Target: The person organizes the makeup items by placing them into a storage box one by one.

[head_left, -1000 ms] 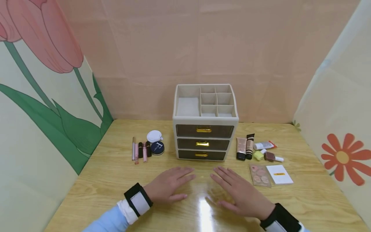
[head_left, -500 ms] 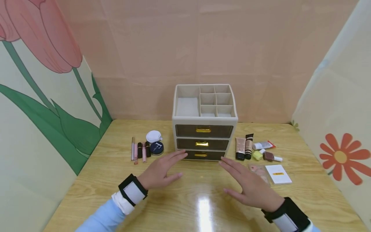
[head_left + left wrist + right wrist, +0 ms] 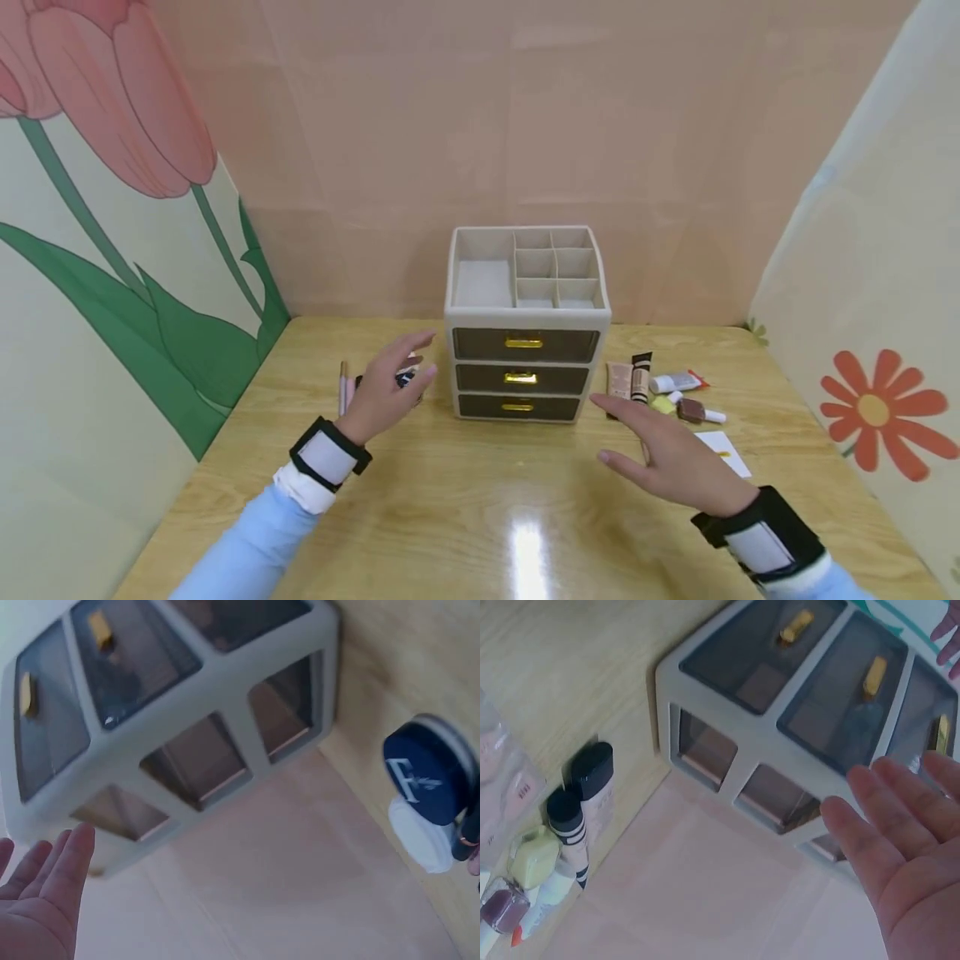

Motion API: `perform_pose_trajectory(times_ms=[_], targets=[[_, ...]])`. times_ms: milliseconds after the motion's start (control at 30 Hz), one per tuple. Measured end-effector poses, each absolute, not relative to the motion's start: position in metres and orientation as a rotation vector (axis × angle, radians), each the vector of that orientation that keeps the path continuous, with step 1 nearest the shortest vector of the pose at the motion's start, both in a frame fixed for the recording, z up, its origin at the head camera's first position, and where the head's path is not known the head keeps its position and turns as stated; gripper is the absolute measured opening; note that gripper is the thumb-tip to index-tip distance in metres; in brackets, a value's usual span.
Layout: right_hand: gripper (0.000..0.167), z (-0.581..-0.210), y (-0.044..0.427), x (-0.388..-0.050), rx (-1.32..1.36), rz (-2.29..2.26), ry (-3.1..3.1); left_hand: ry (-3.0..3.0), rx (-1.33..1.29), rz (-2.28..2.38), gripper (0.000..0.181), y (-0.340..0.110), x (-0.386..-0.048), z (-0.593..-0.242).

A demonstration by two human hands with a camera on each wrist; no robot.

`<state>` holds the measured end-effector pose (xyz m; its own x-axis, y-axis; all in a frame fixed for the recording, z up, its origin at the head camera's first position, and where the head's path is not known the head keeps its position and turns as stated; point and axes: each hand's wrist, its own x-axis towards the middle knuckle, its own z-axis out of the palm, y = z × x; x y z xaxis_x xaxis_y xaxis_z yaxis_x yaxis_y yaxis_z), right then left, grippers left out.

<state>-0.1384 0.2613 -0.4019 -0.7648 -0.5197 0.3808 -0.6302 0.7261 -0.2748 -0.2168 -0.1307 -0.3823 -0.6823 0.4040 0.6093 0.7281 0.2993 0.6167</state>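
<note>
Left grip, right grip moved farther outward, each spread apart, above wooden table; pink backdrop behind.

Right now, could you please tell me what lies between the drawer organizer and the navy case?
In the left wrist view, only bare tabletop shows between the drawer organizer and navy case.

Straight ahead, passage is barred by the drawer organizer, though its top compartments can be entered from above. Between the left hand and right hand, a broad stretch of table is left free. The right side is obstructed by a striped tube, brown bottle and white box; the left, by a dark compact.
</note>
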Motion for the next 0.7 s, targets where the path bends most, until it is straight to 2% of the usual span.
perform_pose_trajectory(times_ms=[167, 400, 700], targets=[[0.060, -0.398, 0.272, -0.152, 0.808, 0.662, -2.740, -2.190, -0.905, -1.547, 0.045, -0.128, -0.236, -0.370], [0.059, -0.397, 0.281, -0.180, 0.683, 0.883, -2.847, -2.194, -0.720, -1.702, 0.044, -0.119, -0.263, -0.354], [0.055, -0.400, 0.293, -0.222, 0.509, 0.796, -2.974, -2.089, -0.573, -2.009, 0.046, -0.104, -0.295, -0.333]])
